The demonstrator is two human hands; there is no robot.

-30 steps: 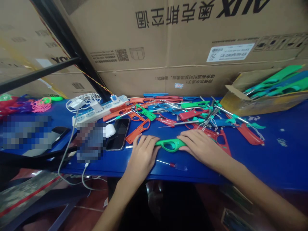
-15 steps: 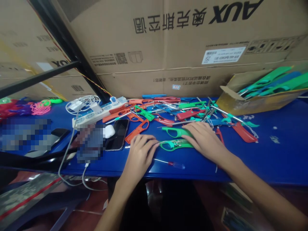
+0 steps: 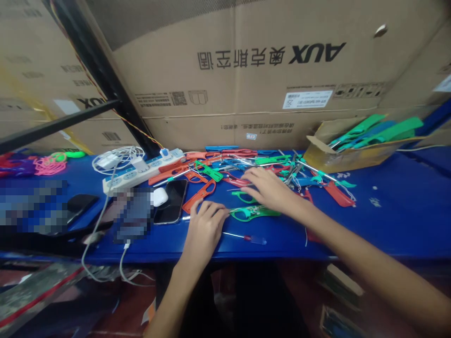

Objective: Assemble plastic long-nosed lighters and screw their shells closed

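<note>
An opened green stick lighter (image 3: 259,213) lies on the blue table, its inner parts and thin wires exposed. My left hand (image 3: 206,225) is closed around its metal barrel, whose tip (image 3: 186,218) shows left of the hand. Above the lighter, a loose green handle shell (image 3: 244,197) is partly covered by my right hand (image 3: 269,190). That hand has its fingers stretched apart over the near edge of the lighter pile, with nothing visible in them. Below the lighter lies a small screwdriver (image 3: 252,239) with a clear and red handle.
Orange, red, blue and green lighter parts (image 3: 197,176) are heaped behind my hands. A cardboard box (image 3: 327,159) of lighters stands at the right. On the left are a power strip (image 3: 141,171), a phone (image 3: 171,202), a white earphone case (image 3: 159,196) and cables.
My right hand has let go of the green parts and moved up and left towards the pile. My left hand keeps its grip on the barrel. The view has shifted slightly.
</note>
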